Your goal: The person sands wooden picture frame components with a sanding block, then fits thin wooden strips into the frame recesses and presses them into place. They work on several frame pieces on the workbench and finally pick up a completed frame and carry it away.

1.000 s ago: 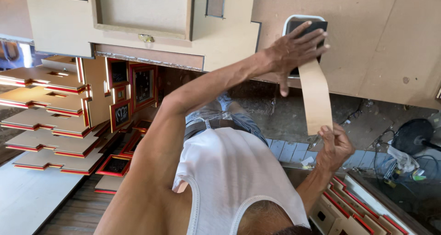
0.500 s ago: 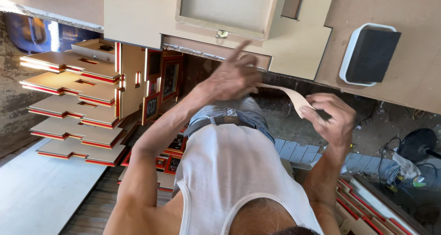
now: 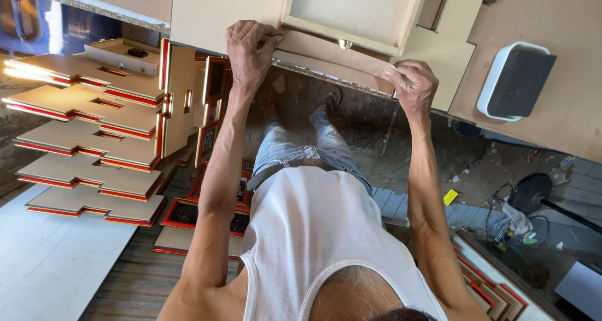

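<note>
Both hands press a tan strip [image 3: 332, 48] of edge banding or sandpaper-like material along the front edge of a fibreboard panel [image 3: 213, 14] in the upper middle of the frame. The left hand [image 3: 249, 48] pins one end with fingers curled together over the edge; the right hand [image 3: 414, 86] pinches the other end between thumb and fingers. To do this well, I judge the strip should stay taut and flush with the edge, pressure working evenly from one hand toward the other. At upper right a dark sponge block sits in a white tray [image 3: 495, 83], well apart from the strip. Stacked red-edged cut boards [image 3: 81, 139] fill the left. A small knob [image 3: 343, 44] just above the strip could get in the fingers' way.
</note>
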Demonstrator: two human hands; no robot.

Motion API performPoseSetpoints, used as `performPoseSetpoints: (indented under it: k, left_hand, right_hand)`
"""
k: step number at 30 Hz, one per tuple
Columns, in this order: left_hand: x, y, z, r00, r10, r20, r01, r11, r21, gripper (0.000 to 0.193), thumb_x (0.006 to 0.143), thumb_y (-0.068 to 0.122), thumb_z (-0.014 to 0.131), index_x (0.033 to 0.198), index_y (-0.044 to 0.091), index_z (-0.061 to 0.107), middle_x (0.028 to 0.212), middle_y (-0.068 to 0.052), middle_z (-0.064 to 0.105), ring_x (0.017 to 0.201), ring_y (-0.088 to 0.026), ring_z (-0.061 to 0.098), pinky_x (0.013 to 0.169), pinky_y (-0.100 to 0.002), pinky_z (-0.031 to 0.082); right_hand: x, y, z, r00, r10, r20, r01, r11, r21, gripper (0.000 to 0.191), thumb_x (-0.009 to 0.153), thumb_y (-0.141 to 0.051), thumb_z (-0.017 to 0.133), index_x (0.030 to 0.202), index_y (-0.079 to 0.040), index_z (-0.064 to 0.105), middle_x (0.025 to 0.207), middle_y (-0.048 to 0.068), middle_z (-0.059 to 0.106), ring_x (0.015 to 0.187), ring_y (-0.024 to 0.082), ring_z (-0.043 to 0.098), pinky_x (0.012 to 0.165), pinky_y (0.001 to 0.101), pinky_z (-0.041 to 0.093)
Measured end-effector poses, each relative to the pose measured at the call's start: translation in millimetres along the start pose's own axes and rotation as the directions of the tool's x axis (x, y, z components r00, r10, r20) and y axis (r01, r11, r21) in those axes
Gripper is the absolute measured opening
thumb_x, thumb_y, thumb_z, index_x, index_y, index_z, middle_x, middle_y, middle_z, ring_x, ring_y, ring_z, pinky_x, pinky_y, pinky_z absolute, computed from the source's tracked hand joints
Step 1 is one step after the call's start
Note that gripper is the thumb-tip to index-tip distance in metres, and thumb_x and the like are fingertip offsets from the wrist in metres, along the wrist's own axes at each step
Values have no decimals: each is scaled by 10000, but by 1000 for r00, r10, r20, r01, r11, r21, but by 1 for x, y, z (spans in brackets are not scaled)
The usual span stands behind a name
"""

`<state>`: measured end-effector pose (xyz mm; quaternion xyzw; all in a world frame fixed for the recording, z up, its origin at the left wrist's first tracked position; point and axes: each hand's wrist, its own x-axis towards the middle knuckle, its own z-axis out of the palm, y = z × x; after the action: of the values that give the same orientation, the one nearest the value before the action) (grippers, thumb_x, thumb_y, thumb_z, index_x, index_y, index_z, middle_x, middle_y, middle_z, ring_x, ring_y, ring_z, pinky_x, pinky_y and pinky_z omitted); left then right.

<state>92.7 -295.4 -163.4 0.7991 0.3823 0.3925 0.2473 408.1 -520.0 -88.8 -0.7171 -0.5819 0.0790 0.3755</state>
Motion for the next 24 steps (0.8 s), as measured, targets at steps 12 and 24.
performPoseSetpoints:
  k: [12,24]
  left_hand:
    - [6,24,23,971,-70,-227,74,997,10,79,892,201,850,931,192,782,878,88,754,907,-119,606,930,-361,376]
    - [2,22,25,958,-169,-231,134,978,-159,140,893,155,875,1023,166,823,903,58,809,879,-50,683,1088,-392,381]
  right_hand:
    - [3,10,0,987,-112,-117,100,990,-101,150,931,-65,868,946,28,751,985,119,736,950,266,720,815,375,589]
    - [2,14,-1,994,-32,-103,26,998,-62,175,913,-125,876,967,5,774,1020,120,753,950,246,735,813,363,608]
